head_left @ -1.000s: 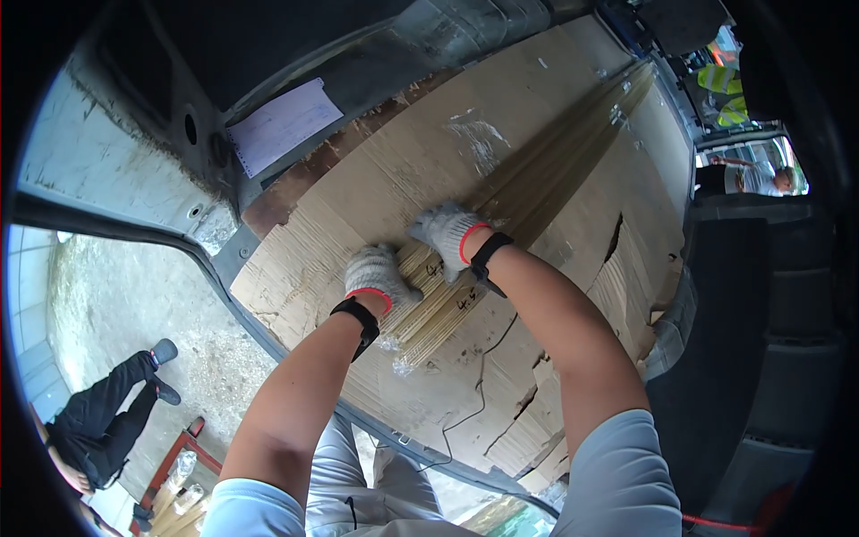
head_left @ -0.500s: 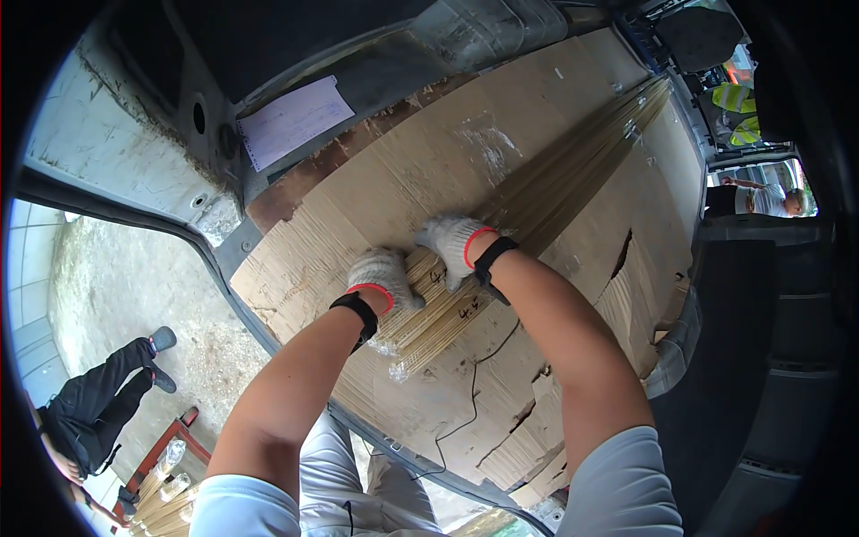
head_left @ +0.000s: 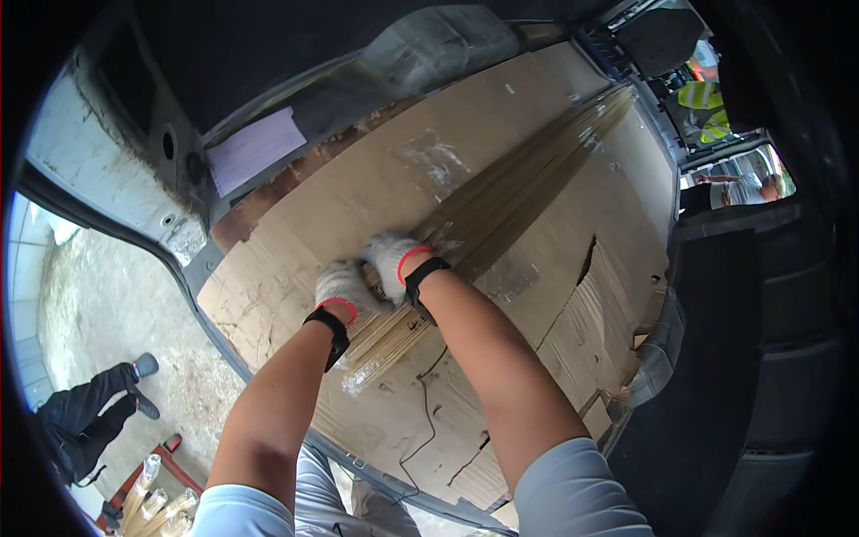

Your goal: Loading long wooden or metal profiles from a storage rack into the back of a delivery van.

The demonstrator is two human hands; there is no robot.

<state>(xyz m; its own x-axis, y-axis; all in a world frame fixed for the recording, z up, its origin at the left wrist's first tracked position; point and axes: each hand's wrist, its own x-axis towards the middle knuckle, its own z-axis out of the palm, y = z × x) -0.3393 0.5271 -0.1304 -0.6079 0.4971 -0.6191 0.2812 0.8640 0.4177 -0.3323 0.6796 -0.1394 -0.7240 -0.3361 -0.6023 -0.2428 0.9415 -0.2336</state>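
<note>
Long, thin brown strips (head_left: 523, 192) lie in a bundle on a flattened cardboard sheet (head_left: 331, 210) inside a vehicle. Clear plastic wraps the bundle's near end (head_left: 360, 380), and more of it glints at the far end. My left hand (head_left: 344, 286), in a grey-white knit glove with a red cuff, is closed over the strips near that near end. Touching it, my right hand (head_left: 392, 259) in a matching glove also curls round the bundle, slightly farther along. Most fingertips are hidden or smeared by motion. Black bands circle both wrists.
A thin dark cord (head_left: 431, 407) trails over the torn cardboard. Paper (head_left: 255, 148) lies by the left side wall. Outside at left, a person's dark-trousered legs (head_left: 98, 407) show near a red cart (head_left: 148, 474) with more wrapped bundles. Another person (head_left: 743, 190) appears through the far-right window.
My right hand has slid left along the bundle until it meets my left hand. The whole view has shifted, so the surroundings appear farther left.
</note>
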